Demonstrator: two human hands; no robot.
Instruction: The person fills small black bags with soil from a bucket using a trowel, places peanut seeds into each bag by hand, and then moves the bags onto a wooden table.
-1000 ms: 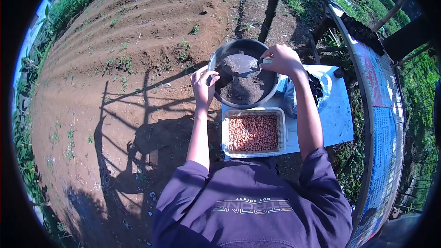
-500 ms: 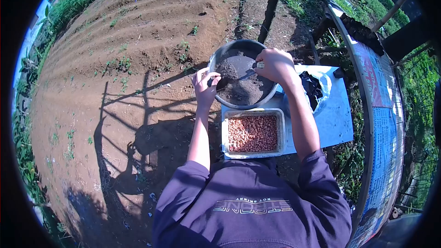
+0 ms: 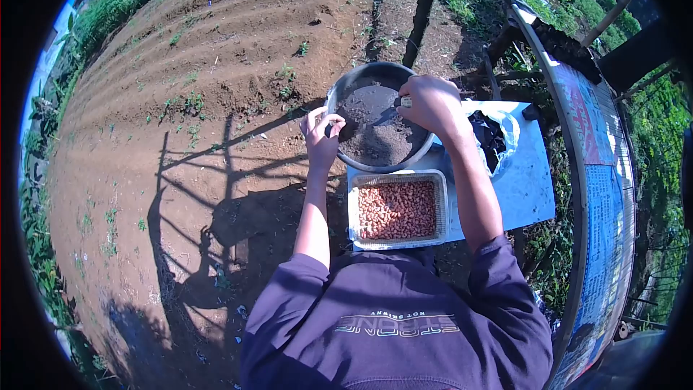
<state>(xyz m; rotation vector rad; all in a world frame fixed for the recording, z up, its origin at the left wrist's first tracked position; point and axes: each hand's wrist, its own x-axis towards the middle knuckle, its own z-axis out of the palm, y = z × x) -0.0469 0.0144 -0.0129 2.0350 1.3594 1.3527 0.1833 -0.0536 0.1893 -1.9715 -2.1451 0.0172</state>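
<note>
A round dark basin (image 3: 346, 159) holds loose grey-brown soil (image 3: 379, 141). At its left side, my left hand (image 3: 321, 137) is closed on the rim, thumb toward the inside. My right hand (image 3: 433, 105) reaches over the right side of the basin, its fingers wrapped round a short dark-handled tool (image 3: 398, 102). Whatever lies at the tool's lower end cannot be made out against the soil. Just below the basin, nearer my body, a white rectangular plastic basket (image 3: 442, 206) contains many reddish-brown beans or nuts (image 3: 397, 209).
Basin and basket rest on a pale blue tabletop (image 3: 523, 195). A plastic bag (image 3: 511, 137) with black material lies right of my right forearm. A dark post (image 3: 426, 11) rises beyond the basin. Tilled soil rows (image 3: 238, 36) stretch left; a printed-sheet barrier (image 3: 595, 173) stands right.
My right hand has shifted very slightly left and up with the tool, and less of the tool shows in the soil. The soil surface looks slightly changed. My left hand stays at the rim.
</note>
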